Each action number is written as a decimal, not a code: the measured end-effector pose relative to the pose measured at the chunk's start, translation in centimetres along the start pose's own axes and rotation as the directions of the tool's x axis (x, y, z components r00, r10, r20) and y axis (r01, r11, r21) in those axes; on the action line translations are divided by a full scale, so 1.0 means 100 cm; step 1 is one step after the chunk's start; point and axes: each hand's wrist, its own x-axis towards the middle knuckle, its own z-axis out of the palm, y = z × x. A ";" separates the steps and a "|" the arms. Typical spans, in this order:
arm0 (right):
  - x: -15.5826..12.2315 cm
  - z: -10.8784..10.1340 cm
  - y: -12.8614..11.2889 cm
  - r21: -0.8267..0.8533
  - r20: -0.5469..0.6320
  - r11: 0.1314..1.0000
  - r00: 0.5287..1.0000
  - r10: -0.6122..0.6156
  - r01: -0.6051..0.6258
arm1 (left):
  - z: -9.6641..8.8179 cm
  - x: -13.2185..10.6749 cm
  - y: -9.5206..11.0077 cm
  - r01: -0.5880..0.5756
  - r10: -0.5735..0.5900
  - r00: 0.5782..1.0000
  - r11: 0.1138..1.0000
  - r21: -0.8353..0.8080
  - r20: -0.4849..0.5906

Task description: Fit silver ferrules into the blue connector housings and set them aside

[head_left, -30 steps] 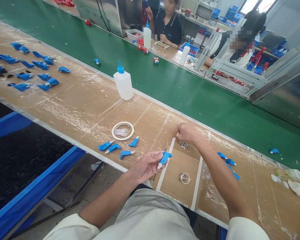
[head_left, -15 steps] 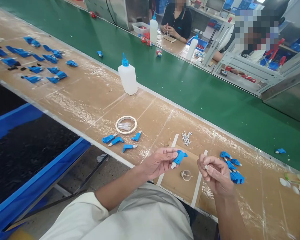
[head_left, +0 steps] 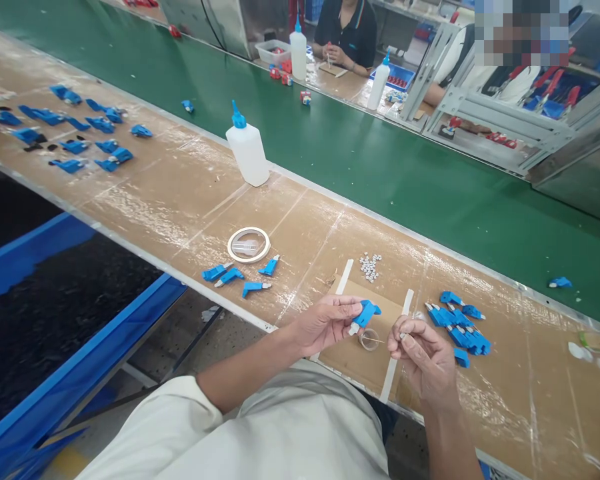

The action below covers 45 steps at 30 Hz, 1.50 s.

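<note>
My left hand (head_left: 327, 322) is closed around a small blue plastic part (head_left: 365, 313) with a white tip, held just above the cardboard bench. My right hand (head_left: 420, 351) is pinched on a tiny pale piece, close to the right of the blue part. A small round clear dish (head_left: 369, 339) with a thin stick in it sits between the two hands. A cluster of tiny white pieces (head_left: 369, 265) lies farther back on the bench. A heap of blue parts (head_left: 460, 325) lies just right of my right hand.
Three blue parts (head_left: 236, 279) and a tape ring (head_left: 249, 244) lie left of my hands; a white squeeze bottle (head_left: 247, 148) stands behind. More blue parts (head_left: 75, 133) lie far left. A green conveyor belt (head_left: 380, 167) runs beyond, with people seated at its far side.
My right hand reached to the tiny white pieces, pinched one and came back beside the blue part. The left hand kept hold of the blue part.
</note>
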 end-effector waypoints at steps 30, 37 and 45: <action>-0.019 0.028 -0.004 -0.217 -0.022 0.921 0.941 -0.337 0.325 | 0.024 0.012 -0.008 0.086 -0.064 0.991 0.975 -0.204 0.114; -0.013 0.034 -0.001 -0.360 -0.158 0.832 0.852 -0.499 0.421 | 0.024 0.010 -0.009 0.078 -0.056 0.995 0.960 -0.268 0.088; -0.019 0.032 -0.001 -0.293 -0.226 0.907 0.900 -0.372 0.302 | 0.020 0.009 -0.004 0.011 -0.001 0.999 0.968 -0.251 0.040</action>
